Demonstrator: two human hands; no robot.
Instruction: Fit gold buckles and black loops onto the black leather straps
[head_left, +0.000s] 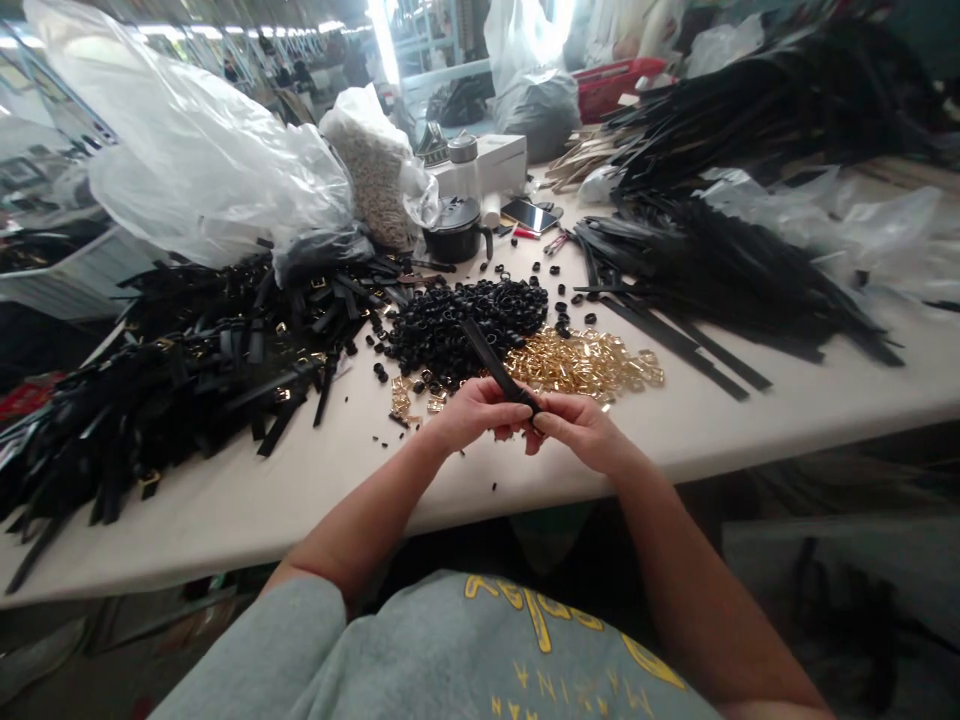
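Note:
Both hands meet at the near edge of the white table (750,420). My left hand (476,412) is closed around the near end of a black strap (491,360) that slants up and away to the left. My right hand (581,428) pinches the same end of the strap from the right, fingers pressed together. Just beyond the hands lie a heap of black plastic rings (465,320) and a heap of gold metal buckles (581,362).
A big pile of black straps with gold fittings (187,380) covers the left. Plain black strips (720,270) lie at the right. Clear plastic bags (202,160), a black pot (456,230), a white box (487,165) and a phone (529,214) stand at the back.

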